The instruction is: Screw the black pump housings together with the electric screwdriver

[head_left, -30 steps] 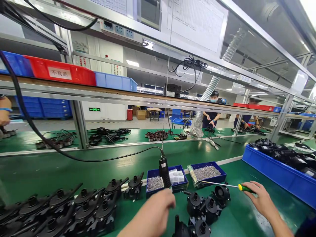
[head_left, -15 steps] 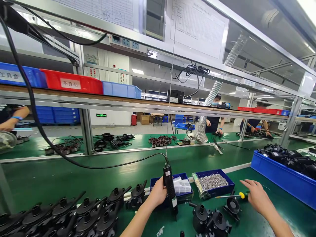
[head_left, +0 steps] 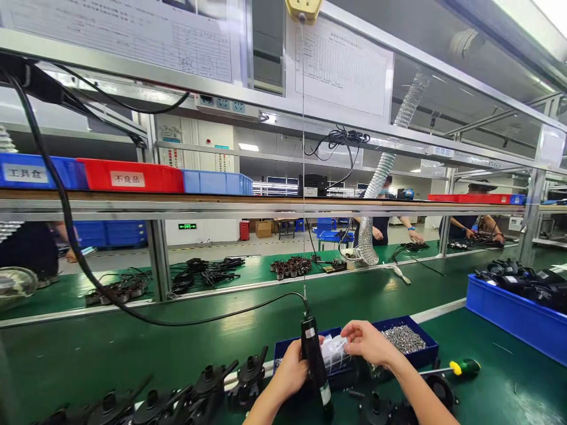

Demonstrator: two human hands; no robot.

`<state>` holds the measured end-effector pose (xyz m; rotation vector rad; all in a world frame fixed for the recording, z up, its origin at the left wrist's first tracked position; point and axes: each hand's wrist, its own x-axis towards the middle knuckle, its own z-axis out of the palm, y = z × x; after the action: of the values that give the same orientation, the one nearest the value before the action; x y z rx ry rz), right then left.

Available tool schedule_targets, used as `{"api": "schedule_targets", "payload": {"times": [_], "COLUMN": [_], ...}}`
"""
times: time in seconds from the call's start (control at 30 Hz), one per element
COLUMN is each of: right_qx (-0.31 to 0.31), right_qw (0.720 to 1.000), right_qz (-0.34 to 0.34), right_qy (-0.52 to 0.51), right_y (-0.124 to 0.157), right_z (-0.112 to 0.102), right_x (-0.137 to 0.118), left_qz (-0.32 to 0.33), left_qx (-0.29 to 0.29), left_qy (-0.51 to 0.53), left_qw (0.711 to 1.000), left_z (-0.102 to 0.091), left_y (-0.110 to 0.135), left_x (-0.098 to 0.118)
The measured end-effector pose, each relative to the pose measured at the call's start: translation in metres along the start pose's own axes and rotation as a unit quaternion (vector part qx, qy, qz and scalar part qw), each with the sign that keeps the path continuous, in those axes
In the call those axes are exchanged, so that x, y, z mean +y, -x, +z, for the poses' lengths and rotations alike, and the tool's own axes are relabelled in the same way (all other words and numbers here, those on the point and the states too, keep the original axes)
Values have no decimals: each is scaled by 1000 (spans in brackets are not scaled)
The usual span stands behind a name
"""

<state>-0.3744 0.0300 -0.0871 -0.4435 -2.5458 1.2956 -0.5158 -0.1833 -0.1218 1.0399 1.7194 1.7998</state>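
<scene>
A clear plastic bag (head_left: 334, 352) lies in a dark blue box (head_left: 286, 349), between my hands. My right hand (head_left: 370, 344) pinches its upper right side between thumb and fingers. My left hand (head_left: 292, 369) is closed at the bag's left side; its fingers are partly hidden behind a black electric screwdriver (head_left: 315, 363). That driver hangs upright, slightly tilted, from a thin line in front of my left hand. Several black pump-like housings (head_left: 250, 375) stand to the left. Others, partly covered by my right forearm, sit below it.
A second blue box (head_left: 405, 339) holds small metal screws. A screwdriver with a green and yellow handle (head_left: 465, 368) lies at the right. Farther right stands a large blue bin (head_left: 514, 313) of black parts. A black cable (head_left: 177, 323) crosses the left side. Co-workers' hands (head_left: 415, 236) are across the bench.
My right hand has moved left from beside the green and yellow screwdriver to the plastic bag and taken hold of it. My left hand has shifted slightly right. The view has tilted up.
</scene>
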Motion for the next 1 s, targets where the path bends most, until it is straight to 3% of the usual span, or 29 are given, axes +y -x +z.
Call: {"api": "schedule_targets", "payload": {"times": [0.2,0.37,0.8,0.9,1.0], "right_qx": [59,79,96,112,80], "right_qw": [997,995,992,992,994], "right_qz": [-34,-55,-82,-50,-29], "right_qy": [-22,-21,-20,-31,-63], "right_y": [-5,-8,-1,-1,-2], "right_z": [1,7,5,8,11], "right_x": [1,0,-6,-3,-1], "left_qz": [31,40,76,85,89], "left_qx": [-10,-18,61,111,158], "left_qy": [-4,-10,-34,-43,-51], "left_qw": [999,999,995,989,982], "left_z": [-2,11,17,21,21], "left_y": [-17,-24,-30,-32,-34], "left_x": [11,21,-1,-3,-3]}}
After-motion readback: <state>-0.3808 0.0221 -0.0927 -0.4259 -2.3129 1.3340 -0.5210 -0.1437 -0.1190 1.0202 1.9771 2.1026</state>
